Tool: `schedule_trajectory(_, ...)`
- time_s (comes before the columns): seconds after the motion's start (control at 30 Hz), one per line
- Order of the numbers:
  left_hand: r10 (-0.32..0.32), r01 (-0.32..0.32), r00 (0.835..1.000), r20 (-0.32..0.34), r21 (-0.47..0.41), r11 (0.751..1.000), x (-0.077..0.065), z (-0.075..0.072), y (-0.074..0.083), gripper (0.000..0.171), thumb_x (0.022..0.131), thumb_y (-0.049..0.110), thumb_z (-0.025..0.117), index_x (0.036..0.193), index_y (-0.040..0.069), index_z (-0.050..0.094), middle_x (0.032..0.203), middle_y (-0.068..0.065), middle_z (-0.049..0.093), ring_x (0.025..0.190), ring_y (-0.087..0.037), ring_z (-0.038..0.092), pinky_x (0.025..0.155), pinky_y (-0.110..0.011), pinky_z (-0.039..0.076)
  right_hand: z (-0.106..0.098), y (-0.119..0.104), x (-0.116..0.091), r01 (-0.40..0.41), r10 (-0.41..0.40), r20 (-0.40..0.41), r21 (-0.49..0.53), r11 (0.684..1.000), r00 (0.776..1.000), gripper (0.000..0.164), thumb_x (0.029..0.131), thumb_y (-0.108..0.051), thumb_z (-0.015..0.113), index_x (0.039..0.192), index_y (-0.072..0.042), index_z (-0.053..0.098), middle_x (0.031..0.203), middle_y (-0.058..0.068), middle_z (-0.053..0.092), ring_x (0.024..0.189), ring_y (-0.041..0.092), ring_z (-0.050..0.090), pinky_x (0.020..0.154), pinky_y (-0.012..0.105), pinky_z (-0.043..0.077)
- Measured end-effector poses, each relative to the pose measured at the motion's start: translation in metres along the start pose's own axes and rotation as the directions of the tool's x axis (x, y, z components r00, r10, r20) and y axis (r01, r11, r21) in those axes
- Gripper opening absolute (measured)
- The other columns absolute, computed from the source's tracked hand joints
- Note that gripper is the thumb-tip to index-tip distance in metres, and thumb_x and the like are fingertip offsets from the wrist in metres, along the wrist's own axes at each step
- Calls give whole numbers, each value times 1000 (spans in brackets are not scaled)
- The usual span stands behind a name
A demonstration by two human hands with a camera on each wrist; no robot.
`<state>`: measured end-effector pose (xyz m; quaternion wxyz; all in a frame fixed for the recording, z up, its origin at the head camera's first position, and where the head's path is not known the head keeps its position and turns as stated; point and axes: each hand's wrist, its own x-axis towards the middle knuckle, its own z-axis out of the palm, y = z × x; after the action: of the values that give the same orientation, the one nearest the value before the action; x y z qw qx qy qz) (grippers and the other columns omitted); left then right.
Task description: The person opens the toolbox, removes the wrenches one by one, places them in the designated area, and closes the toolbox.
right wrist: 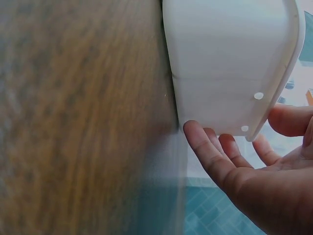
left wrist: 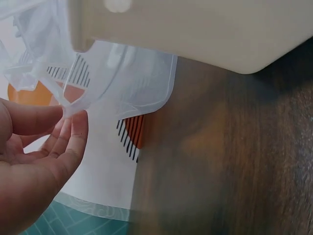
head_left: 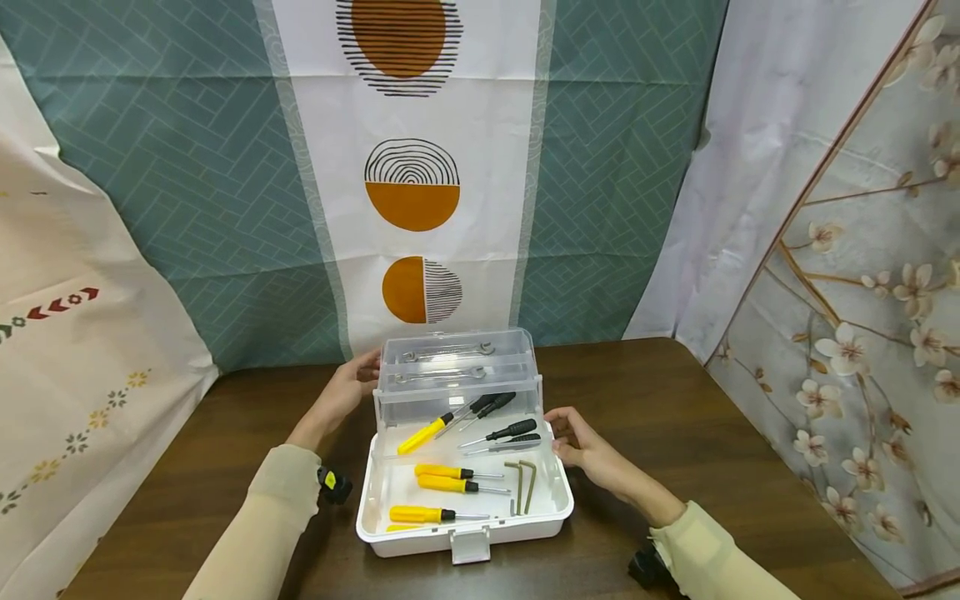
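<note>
A white toolbox stands open, with a clear plastic tray section raised at its back. My left hand pinches a clear edge of that section between thumb and fingertips, as the left wrist view shows. At the rear right corner, my right hand grips the box, its thumb at the rim and fingers around the back wall. Two wrenches lie in the raised tray. Inside the base are yellow-handled screwdrivers, black-handled screwdrivers and two hex keys.
The toolbox rests on a dark wooden table. Behind the table hangs a green and white patterned cloth, and a floral curtain borders the right side. The box's front latch hangs down.
</note>
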<state>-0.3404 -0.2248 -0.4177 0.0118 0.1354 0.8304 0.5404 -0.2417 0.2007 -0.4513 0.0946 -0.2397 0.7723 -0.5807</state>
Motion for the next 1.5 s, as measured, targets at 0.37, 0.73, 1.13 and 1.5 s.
schedule_trajectory(0.37, -23, 23, 1000, 9, -36, 999, 0, 4, -7, 68, 92, -12, 44, 159, -7, 32, 138, -25, 50, 124, -38, 53, 100, -41, 50, 1, 2, -1, -1, 1, -1, -23, 1000, 1000, 38, 107, -3, 50, 141, 4, 36, 130, 26, 46, 115, 32, 52, 92, 31, 51)
schedule_trajectory(0.73, -37, 42, 997, 62, -73, 996, 4, 5, -16, 69, 88, -12, 45, 156, -12, 32, 130, -23, 54, 109, -25, 53, 86, -26, 50, 2, 2, -1, 8, -8, 5, -9, 1000, 1000, 39, 107, -4, 51, 142, 5, 36, 130, 27, 46, 115, 32, 53, 92, 30, 52)
schedule_trajectory(1.13, -105, 117, 987, 118, -98, 988, 1, 5, -27, 61, 98, -5, 44, 158, -11, 30, 140, -27, 54, 117, -30, 58, 107, -48, 48, 2, 3, -3, -9, 9, 6, 8, 1000, 1000, 41, 108, -9, 52, 143, 4, 35, 130, 27, 46, 116, 35, 53, 91, 32, 52)
schedule_trajectory(1.5, -85, 93, 991, 103, -73, 993, 1, 7, -23, 61, 103, 3, 50, 158, -10, 29, 151, -33, 44, 125, -39, 59, 107, -51, 50, -1, 1, -1, 7, -7, 8, 11, 1000, 1000, 40, 108, -8, 51, 142, 6, 34, 129, 29, 45, 116, 36, 54, 91, 31, 52)
